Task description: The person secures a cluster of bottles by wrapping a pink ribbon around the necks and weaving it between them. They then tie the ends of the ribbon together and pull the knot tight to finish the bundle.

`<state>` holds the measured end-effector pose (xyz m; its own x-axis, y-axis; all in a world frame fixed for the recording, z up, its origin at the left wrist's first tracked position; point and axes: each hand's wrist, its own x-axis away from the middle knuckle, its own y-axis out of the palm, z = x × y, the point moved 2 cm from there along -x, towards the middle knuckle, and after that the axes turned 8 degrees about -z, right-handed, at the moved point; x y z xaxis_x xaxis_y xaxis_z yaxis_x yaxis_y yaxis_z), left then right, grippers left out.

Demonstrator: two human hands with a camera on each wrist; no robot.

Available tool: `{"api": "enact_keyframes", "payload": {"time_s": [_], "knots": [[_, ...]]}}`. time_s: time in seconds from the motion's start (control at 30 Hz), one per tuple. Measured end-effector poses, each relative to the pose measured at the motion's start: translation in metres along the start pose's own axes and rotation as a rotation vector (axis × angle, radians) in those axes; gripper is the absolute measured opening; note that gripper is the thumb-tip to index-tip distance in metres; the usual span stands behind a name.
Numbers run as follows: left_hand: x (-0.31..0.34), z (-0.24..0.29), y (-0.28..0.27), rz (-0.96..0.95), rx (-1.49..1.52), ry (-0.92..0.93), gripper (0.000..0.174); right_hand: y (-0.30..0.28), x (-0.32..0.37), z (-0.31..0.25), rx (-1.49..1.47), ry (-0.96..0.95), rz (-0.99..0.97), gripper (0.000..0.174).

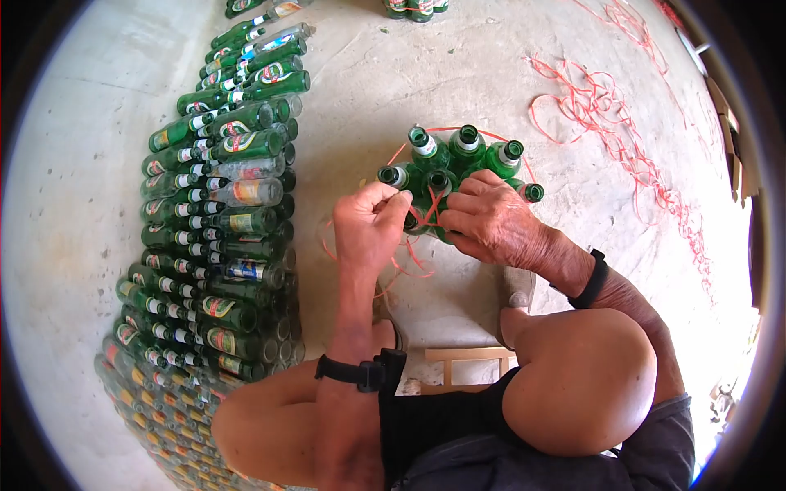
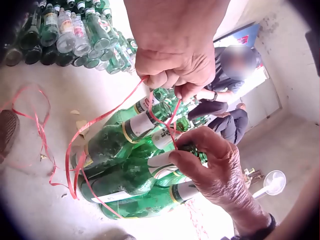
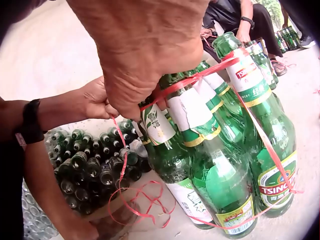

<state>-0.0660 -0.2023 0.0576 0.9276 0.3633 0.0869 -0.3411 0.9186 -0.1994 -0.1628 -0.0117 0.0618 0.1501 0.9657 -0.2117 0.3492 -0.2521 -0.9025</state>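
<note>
Several green glass beer bottles [image 1: 430, 153] stand upright in a tight bundle on the floor between the person's feet. A thin red plastic strap [image 3: 215, 68] runs round their necks and down their sides. My left hand [image 1: 370, 225] pinches one end of this strap between thumb and curled fingers, above the near side of the bundle. Low at the bottle necks, my right hand [image 2: 210, 155] pinches the strap where its strands cross. White labels [image 3: 189, 111] wrap the necks. A loose tail of strap [image 2: 48, 107] hangs from the left hand in loops to the floor.
A long stack of bottles [image 1: 246, 192] lies on its side at the left. Tangled red strap [image 1: 598, 110] is strewn over the floor at the right. Another bundle [image 1: 419, 8] stands at the far edge. Another person [image 2: 227, 80] sits across. A wooden stool [image 1: 446, 357] is below.
</note>
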Motion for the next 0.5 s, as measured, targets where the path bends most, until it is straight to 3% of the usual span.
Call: {"api": "enact_keyframes", "payload": {"time_s": [0.5], "knots": [[-0.01,-0.042,0.0,0.072,-0.229,0.139,0.015,0.001,-0.002,0.001,-0.02,0.021,-0.035,0.02]]}}
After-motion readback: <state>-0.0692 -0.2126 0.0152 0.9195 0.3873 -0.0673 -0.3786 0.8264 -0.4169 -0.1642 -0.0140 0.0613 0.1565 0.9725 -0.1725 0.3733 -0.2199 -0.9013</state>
